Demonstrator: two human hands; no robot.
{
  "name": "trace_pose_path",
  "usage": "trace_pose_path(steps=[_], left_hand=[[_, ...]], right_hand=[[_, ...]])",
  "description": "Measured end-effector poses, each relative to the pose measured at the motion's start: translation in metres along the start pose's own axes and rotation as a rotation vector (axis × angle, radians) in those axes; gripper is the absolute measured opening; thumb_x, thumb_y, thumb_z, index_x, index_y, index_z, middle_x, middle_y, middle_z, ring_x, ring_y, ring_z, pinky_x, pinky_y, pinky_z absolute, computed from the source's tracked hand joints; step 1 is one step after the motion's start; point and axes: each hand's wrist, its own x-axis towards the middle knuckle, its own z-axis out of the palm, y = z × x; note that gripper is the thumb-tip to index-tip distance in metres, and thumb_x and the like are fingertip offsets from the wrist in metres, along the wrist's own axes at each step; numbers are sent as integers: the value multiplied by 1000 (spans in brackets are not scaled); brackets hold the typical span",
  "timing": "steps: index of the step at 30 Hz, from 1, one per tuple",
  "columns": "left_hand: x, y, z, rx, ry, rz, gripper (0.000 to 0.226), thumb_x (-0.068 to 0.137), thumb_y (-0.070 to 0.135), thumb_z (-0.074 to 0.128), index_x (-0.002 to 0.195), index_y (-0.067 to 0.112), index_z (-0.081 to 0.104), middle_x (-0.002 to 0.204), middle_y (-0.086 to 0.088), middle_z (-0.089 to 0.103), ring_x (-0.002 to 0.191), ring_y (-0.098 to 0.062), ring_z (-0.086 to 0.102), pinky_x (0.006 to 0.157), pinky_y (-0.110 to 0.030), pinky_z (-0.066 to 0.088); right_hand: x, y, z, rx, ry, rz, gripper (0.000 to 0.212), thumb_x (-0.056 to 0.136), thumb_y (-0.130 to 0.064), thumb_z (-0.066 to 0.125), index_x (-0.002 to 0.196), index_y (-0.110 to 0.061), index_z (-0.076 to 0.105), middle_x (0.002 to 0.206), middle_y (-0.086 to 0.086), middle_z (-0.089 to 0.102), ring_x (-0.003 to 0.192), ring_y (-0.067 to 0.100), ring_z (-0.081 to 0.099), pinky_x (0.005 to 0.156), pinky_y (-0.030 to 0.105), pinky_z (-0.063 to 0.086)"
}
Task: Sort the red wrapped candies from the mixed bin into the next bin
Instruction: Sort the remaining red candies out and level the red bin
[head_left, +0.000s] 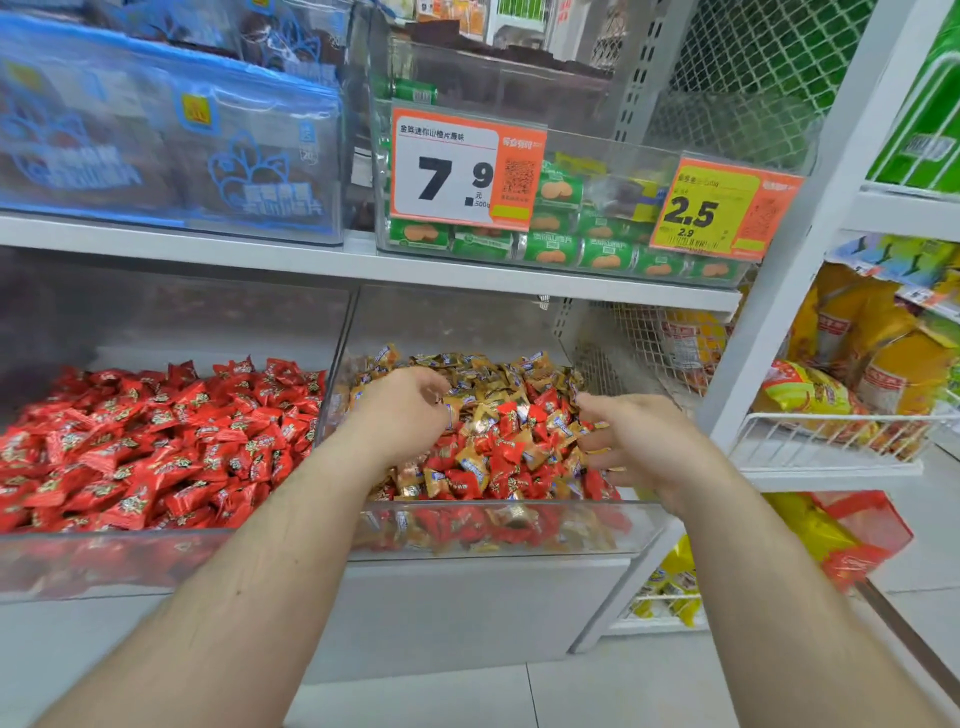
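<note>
Red candies (511, 452) in mixed bin (498, 525) between hands; left fingers (434, 397), right fingers (592, 415) loosely curled, grasping nothing

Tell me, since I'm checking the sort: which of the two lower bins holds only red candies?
The left bin: all red wrappers. The right bin, where both hands reach, mixes gold and red.
</note>
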Motion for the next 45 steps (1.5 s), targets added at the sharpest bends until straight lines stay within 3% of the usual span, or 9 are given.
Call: trace_pose_path(steps=[7, 11, 15, 19, 24, 29, 35, 40, 45], left_hand=[[3, 1, 7, 370, -5, 134, 25, 88, 17, 54, 100, 36, 66, 105, 8, 67, 92, -16, 63, 80, -33, 55], [11, -4, 17, 590, -132, 120, 42, 85, 9, 56, 117, 35, 63, 117, 6, 64, 104, -19, 60, 83, -36, 55], [14, -12, 28, 615, -259, 81, 59, 80, 7, 61, 131, 38, 54, 126, 8, 60, 111, -19, 58, 87, -40, 55], [19, -15, 30, 533, -201, 102, 46, 79, 10, 68, 118, 34, 61, 106, 7, 61, 96, -18, 61, 78, -35, 56], [18, -19, 21, 405, -173, 97, 27, 81, 7, 69, 98, 28, 65, 91, 6, 64, 81, -14, 63, 68, -28, 54], [15, -16, 11, 75, -76, 101, 29, 94, 0, 49, 100, 25, 62, 81, 4, 57, 63, -11, 53, 54, -23, 44], [17, -3, 30, 129, -113, 87, 48, 85, -15, 34, 103, 22, 60, 88, 3, 51, 67, -13, 47, 50, -23, 36], [27, -1, 41, 322, -158, 157, 15, 97, 20, 49, 101, 23, 63, 104, -4, 58, 80, -20, 58, 63, -28, 46], [27, -10, 42, 426, -243, 177, 21, 81, 32, 76, 83, 27, 56, 106, -3, 52, 82, -19, 58, 74, -35, 53]], right_hand=[[12, 10, -1, -267, 119, -107, 21, 83, -6, 58, 65, -5, 68, 81, 16, 72, 73, 26, 64, 64, 34, 52], [26, 14, 4, -507, 117, -70, 23, 81, -2, 50, 83, -5, 74, 89, 15, 73, 82, 27, 68, 74, 38, 58], [35, 17, 18, -795, -33, 34, 9, 79, -14, 65, 80, -7, 59, 73, 6, 58, 59, 17, 53, 45, 22, 41], [36, 16, 25, -912, -113, 46, 15, 82, -8, 59, 71, -11, 50, 66, 4, 46, 53, 16, 41, 42, 21, 32], [29, 16, 17, -872, -167, -16, 13, 86, -4, 50, 82, -7, 62, 74, 12, 58, 68, 24, 53, 55, 26, 43], [23, 13, 12, -298, -37, -85, 18, 92, -4, 46, 77, -7, 55, 64, 5, 48, 58, 21, 46, 63, 32, 42], [13, -1, 40, -370, 23, -235, 16, 82, -6, 61, 92, -15, 69, 91, -3, 66, 80, 13, 59, 64, 25, 47], [24, -3, 56, -603, -42, -294, 55, 82, -26, 72, 135, -31, 56, 137, -5, 57, 109, 15, 58, 83, 27, 49], [29, 0, 70, -718, -127, -284, 49, 81, -31, 76, 126, -26, 57, 117, -2, 63, 101, 20, 60, 83, 32, 52]])
